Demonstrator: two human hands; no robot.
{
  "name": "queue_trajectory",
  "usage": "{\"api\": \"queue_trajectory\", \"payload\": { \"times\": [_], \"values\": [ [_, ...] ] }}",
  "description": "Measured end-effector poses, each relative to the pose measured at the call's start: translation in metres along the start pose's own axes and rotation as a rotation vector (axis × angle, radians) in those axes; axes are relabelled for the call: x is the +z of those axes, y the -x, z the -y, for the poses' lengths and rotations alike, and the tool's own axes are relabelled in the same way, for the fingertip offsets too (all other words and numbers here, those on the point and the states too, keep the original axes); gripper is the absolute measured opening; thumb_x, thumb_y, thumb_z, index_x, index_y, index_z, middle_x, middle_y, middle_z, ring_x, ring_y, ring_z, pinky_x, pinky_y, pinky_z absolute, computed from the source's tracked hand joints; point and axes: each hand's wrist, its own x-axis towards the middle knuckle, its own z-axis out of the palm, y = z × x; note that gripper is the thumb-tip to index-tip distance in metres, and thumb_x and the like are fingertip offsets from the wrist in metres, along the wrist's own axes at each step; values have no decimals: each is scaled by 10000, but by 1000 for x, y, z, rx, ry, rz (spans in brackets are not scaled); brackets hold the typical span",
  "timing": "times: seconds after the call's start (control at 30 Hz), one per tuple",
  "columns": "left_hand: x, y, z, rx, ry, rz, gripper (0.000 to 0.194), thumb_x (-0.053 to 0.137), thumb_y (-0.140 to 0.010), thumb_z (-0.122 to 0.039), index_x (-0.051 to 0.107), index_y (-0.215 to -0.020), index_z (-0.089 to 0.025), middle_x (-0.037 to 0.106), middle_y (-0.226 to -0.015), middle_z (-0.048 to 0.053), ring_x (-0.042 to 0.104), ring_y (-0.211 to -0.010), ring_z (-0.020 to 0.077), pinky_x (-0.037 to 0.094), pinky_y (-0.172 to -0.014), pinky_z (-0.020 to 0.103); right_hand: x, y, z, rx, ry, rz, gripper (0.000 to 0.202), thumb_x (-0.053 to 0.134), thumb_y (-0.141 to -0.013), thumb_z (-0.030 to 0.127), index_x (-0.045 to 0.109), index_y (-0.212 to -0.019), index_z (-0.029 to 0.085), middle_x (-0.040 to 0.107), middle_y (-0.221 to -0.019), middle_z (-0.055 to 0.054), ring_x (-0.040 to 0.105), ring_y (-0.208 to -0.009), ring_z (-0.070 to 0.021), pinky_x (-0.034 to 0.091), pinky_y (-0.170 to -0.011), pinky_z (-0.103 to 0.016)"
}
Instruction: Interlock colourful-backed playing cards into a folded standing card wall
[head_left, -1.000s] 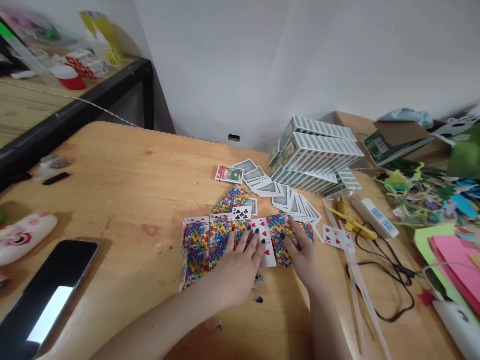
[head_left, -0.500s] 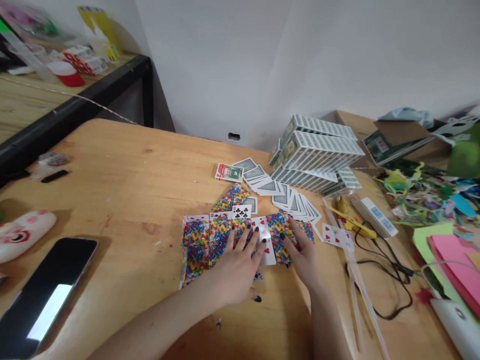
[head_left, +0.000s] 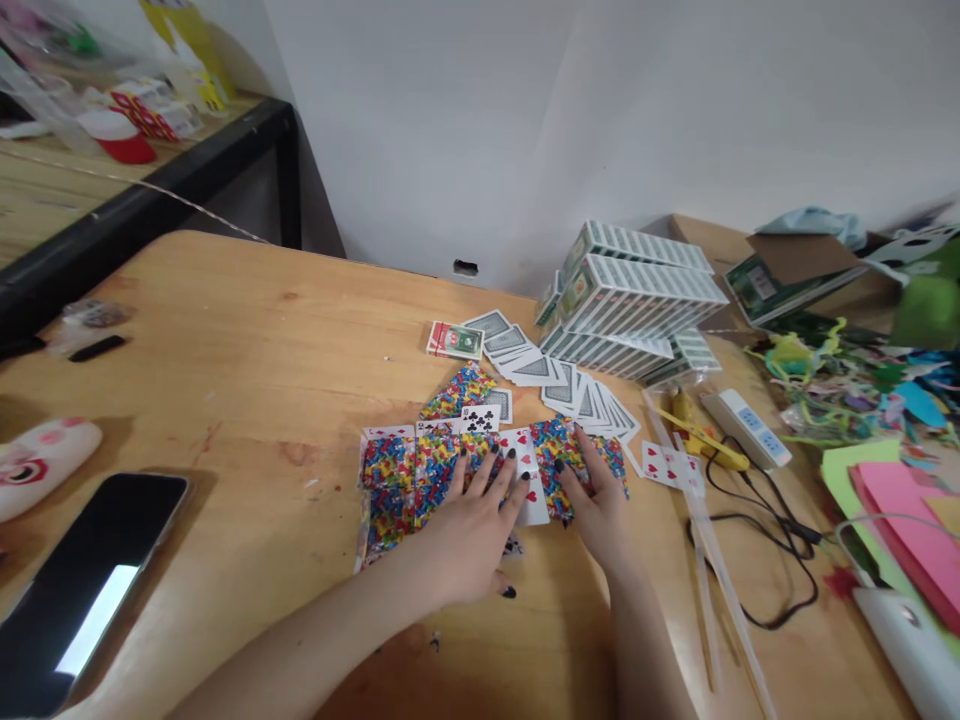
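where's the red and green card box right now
In the head view, the card box lies near centre, just left of the face-down cards and beyond the ten of clubs.

The main work table has a light-brown wood-grain top with a rounded far-left corner, scattered reddish-brown stains and small specks of debris. Its far edge runs along a plain, pale grey wall. A small, dark, roughly rectangular opening sits low in this wall, just above the table edge. At far left stands a side table, fitted with a wood-grain top, a thick black edge rail and a black leg. Lighting is soft; the wall is evenly lit, with darker shade beneath the side table and a faint sheen on the main work table.
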Motion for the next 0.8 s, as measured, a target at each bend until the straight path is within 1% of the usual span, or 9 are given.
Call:
{"api": "queue_trajectory", "payload": {
  "times": [0.1,0.2,0.3,0.4,0.53,0.67,0.8],
  "values": [
    [-2,0,0,-4,8,4,963,626,-634,-517,137,-1384,-163,38,-1478,134,-23,-1330,361,36,-1032,572,1,0,2,-3,6,-3,569,494,-779,371,384,-1321,236,421,-1352,-20,349,-1262,-214,291,-1039,-383],
    [-2,1,0,-1,8,5,962,627,-640,-502,125,-1386,-161,31,-1478,134,-26,-1331,356,34,-1035,566,0,1,4,21,-8,10,562,502,-779,362,393,-1316,238,437,-1340,-35,388,-1236,-230,293,-1036,-411],
    [-3,1,0,4,10,-3,950,619,-648,-498,125,-1386,-160,31,-1478,135,-35,-1331,355,27,-1034,565,-2,0,2,48,-32,19,566,520,-772,359,397,-1313,248,440,-1337,-37,389,-1235,-241,290,-1037,-428],
    [-3,1,1,8,19,10,921,604,-663,-496,137,-1382,-160,36,-1477,137,-35,-1331,354,29,-1032,565,-3,-1,-5,97,-89,40,592,545,-758,370,387,-1318,254,432,-1344,-27,394,-1231,-249,323,-1017,-432],
    [-2,1,3,18,25,-1,922,605,-663,-498,132,-1381,-165,41,-1478,134,-35,-1332,348,24,-1033,560,-3,-3,-21,199,-267,86,603,564,-751,389,400,-1309,235,466,-1317,-37,454,-1177,-271,388,-959,-455],
    [-1,1,3,19,18,4,917,599,-671,-497,123,-1380,-163,39,-1478,136,-41,-1333,346,20,-1031,563,-3,-5,-33,266,-359,87,596,606,-721,391,454,-1272,224,456,-1323,-36,450,-1180,-269,378,-967,-445],
    [0,0,4,24,28,-4,929,608,-662,-495,120,-1380,-166,52,-1476,142,-23,-1332,352,20,-1030,564,-4,-6,-34,274,-366,93,605,624,-706,387,461,-1268,230,451,-1327,-32,437,-1190,-265,368,-978,-428]
  ]
}}
